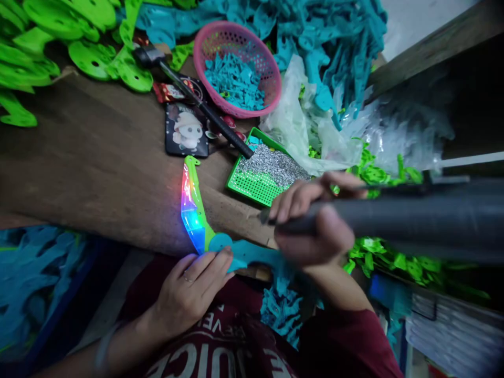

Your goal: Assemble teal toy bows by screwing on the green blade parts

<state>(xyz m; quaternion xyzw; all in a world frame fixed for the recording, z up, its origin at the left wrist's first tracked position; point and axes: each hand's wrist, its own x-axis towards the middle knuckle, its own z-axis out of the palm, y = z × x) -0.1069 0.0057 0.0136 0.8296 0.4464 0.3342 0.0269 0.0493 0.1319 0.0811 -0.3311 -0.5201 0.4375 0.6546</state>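
My left hand point(192, 286) grips the teal handle end of a plastic toy blade point(196, 210) near my lap. The blade is green and clear and glows red, pink and blue. It rests on the brown wooden table point(98, 157). My right hand point(311, 220) is closed round a thick dark grey tool point(413, 218) that runs off to the right. The tool's tip points left, just above the toy's teal handle point(246, 252).
A green tray of small silver screws point(268, 170) lies behind my right hand. A hammer point(197, 97) lies across a phone point(186, 131). A pink basket point(240, 68) holds teal parts. Green parts point(59, 37) pile at the back left, teal parts point(323, 37) and plastic bags at the back right.
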